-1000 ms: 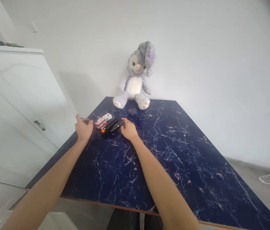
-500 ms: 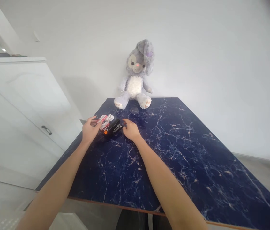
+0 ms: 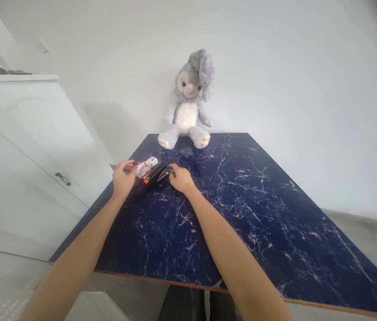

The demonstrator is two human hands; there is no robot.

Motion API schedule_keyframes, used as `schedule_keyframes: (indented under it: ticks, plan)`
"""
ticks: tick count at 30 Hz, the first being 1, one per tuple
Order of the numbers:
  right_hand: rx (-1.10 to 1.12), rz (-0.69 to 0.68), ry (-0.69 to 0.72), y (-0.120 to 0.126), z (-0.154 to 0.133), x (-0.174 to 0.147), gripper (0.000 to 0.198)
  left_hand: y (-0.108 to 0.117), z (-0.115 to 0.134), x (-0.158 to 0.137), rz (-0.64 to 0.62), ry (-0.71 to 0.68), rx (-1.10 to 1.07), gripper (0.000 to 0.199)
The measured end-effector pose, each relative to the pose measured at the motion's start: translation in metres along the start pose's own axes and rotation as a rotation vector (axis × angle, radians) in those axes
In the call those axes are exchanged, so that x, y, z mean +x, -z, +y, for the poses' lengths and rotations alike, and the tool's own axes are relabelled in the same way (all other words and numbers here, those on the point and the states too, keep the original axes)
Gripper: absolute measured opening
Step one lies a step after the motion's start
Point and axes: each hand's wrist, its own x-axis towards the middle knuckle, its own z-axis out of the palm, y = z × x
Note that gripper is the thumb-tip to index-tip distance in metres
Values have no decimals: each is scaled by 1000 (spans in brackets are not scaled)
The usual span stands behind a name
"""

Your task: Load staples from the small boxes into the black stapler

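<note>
Some angular red-white boxes (image 3: 145,168) adjoin an oblong black case (image 3: 157,175); the left hand (image 3: 123,179), more curled than before, touches them; the right hand (image 3: 181,179) meets the case; both grips unclear.

Small print, none of it legible
Pale markings run along the black box (image 3: 156,175) — too fine to make out — while lettering on the red-and-white packaging (image 3: 144,168) beside it is likewise blurred beyond reading.

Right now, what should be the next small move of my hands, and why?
Perhaps steady the black box with your right hand: that hand is at its right end, while your left hand is at the small boxes beside it.
</note>
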Motion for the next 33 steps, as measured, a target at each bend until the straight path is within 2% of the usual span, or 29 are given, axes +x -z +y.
schedule_keyframes:
  ticks: [4,9,16,22,28,33]
  plan:
    - [-29,-3,5,-1,0,0,40,5,-6,5,160,80,-7,30]
    - [-46,-10,17,-2,1,1,39,7,-15,11,217,168,9,27]
    - [-52,-24,18,-1,0,1,38,5,-16,10,197,163,6,29]
    - [-56,-17,13,0,0,0,38,5,-18,10,156,194,48,23]
    - [-54,-16,21,-1,0,1,38,3,-30,12,152,182,133,23]
    - [-52,-29,20,-1,0,0,39,1,-39,14,69,229,144,24]
